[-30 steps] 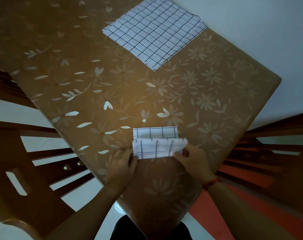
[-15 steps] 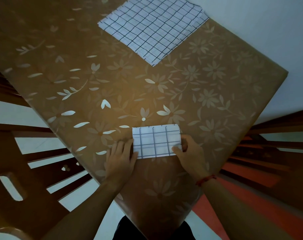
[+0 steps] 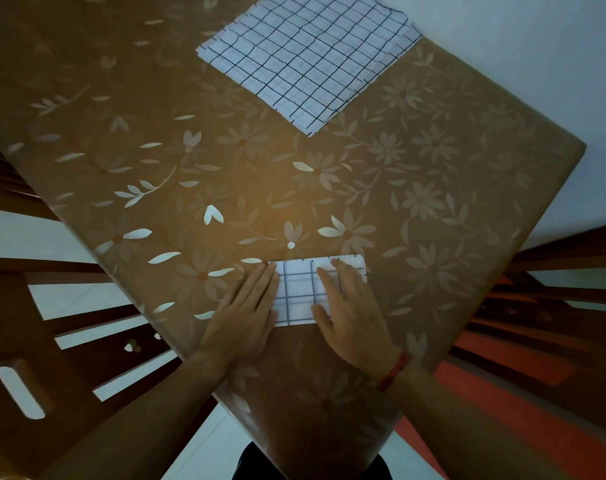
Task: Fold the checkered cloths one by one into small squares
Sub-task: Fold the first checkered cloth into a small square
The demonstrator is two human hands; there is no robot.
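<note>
A small folded white cloth with a dark grid (image 3: 299, 292) lies flat near the table's front corner. My left hand (image 3: 246, 313) rests flat with its fingers together against the cloth's left edge. My right hand (image 3: 350, 306) lies palm down on the right half of the cloth, fingers spread and covering part of it. A red band circles my right wrist. At the far side of the table sits a stack of larger unfolded checkered cloths (image 3: 308, 53).
The table (image 3: 433, 188) wears a brown cover with pale flowers and stands corner-on to me. Wooden chairs flank it, one on the left (image 3: 52, 341) and one on the right (image 3: 554, 289). A white wall rises at the upper right.
The near flap was folded over away from me, so the cloth went from half folded to a flat rectangle. Both hands then moved from its corners onto it and lie flat.
</note>
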